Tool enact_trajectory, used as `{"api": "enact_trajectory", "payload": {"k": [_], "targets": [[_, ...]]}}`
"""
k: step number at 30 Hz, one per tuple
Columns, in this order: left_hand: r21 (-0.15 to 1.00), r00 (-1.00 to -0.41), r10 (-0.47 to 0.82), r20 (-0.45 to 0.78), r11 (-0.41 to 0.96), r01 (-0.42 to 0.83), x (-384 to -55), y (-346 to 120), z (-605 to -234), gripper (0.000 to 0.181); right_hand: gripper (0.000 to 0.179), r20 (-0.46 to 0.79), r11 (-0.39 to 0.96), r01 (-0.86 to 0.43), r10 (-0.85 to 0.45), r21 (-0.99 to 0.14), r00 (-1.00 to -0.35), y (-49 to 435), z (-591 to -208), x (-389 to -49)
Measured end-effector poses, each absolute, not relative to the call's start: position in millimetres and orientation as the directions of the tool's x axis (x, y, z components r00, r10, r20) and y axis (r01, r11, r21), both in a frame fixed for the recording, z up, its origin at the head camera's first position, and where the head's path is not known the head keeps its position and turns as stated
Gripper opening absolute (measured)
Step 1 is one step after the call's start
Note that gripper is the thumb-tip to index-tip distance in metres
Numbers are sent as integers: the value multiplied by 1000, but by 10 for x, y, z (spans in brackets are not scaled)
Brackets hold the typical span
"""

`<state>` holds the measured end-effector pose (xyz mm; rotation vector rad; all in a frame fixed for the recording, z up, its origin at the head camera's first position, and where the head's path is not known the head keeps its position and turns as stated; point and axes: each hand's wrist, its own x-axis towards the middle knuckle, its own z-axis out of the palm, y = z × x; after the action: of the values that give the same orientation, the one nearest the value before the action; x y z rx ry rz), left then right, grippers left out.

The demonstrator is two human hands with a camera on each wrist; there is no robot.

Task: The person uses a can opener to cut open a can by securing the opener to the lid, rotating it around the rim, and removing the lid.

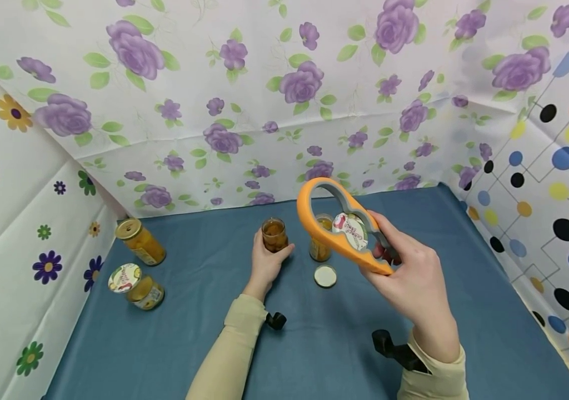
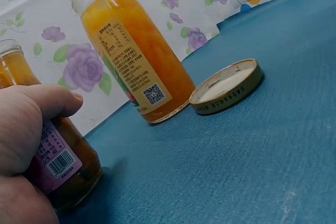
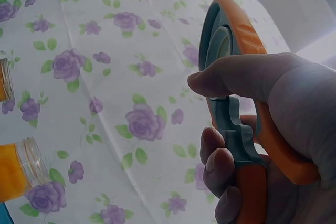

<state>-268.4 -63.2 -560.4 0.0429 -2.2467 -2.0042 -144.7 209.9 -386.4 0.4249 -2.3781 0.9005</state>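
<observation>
My left hand grips a glass jar of dark brown contents, which stands on the table with no lid on its mouth. A purple label with a barcode shows on this jar in the left wrist view. Raised at the right, my right hand holds an orange and grey jar opener, fingers and thumb wrapped around its handles. A white printed lid shows within the opener's jaws. Behind the opener stands a lidless jar of orange fruit. Near its base lies a lid, pale inside facing up.
At the table's left stand a jar with a gold lid and a jar with a white printed lid. A blue cloth covers the table. Flowered sheets rise behind and at the left, a dotted sheet at the right.
</observation>
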Motion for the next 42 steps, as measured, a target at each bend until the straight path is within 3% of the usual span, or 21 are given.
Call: {"api": "enact_trajectory", "payload": {"k": [11, 20, 31, 37, 42], "targets": [[985, -987, -126, 98, 157, 78, -2667, -641, -5613, 79, 77, 586, 718, -473, -111, -511, -802, 2060, -3870, -1465], [991, -993, -84, 89, 112, 79, -2673, -669, -5586, 113, 79, 580, 728, -465, -115, -503, -807, 2052, -3857, -1455], [991, -991, -33, 128, 35, 127, -2572, -785, -5532, 117, 77, 578, 729, -467, -120, -501, -807, 2042, -3839, -1475], [971, -969, -147, 196, -111, 214, -2463, -875, -5433, 110, 77, 575, 724, -474, -131, -500, -807, 2032, -3861, -1477], [913, -913, -308, 268, -222, 343, -2326, -911, -5212, 96, 78, 566, 714, -492, -162, -498, -808, 1992, -3906, -1486]]}}
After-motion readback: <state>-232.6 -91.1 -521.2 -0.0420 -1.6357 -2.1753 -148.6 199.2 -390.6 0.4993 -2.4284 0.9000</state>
